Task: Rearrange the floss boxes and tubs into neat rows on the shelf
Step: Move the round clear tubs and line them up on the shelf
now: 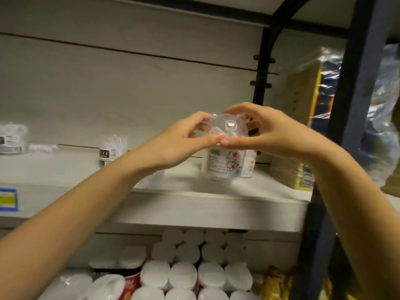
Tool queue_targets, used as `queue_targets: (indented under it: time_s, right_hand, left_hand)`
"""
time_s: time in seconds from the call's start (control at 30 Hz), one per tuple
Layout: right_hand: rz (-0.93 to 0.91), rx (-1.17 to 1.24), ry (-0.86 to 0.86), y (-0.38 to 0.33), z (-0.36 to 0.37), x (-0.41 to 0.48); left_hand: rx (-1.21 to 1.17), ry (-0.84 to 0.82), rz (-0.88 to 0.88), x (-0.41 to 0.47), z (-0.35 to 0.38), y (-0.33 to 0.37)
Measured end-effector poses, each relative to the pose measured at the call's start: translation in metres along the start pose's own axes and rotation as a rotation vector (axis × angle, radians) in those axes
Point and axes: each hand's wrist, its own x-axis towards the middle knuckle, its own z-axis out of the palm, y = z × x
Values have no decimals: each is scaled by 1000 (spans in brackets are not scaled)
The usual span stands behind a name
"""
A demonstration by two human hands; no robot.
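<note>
Both my hands hold one clear plastic floss tub (pixel 223 161) with a cartoon-cat label, right of the middle of the white shelf (pixel 184 204). My left hand (pixel 184 139) grips its lid from the left, my right hand (pixel 266 133) from the right, and the thumbs meet in front. A second tub (pixel 249 165) stands just behind it to the right. A floss box with a dark label (pixel 109 152) sits further left, and another box (pixel 12 138) is at the far left edge.
A dark metal upright (pixel 337 126) bounds the shelf on the right, with plastic-wrapped packs (pixel 303 126) beside it. Below the shelf stand several white-lidded tubs (pixel 194 269). A blue and yellow price tag (pixel 7 199) is on the shelf edge at left.
</note>
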Motion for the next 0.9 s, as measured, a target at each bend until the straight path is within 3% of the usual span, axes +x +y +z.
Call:
queue_targets:
  time_s: [0.13,0.23,0.37,0.7,0.9]
  right_hand:
    - [55,-60,-69,20,-30,-10]
    - [134,-213,-118,35,-34,-11]
    - [246,-262,-187,47,-18,-7]
    - [388,-301,-282,62,-3,4]
    - [396,-347,-245,65,8,14]
  left_hand:
    - [154,-18,69,22,23,14]
    - [463,86,117,34,27,14]
    - [684,14,87,39,25,-6]
    - [696,-41,46,35,28,-16]
    - [664,-53,26,33,27,-15]
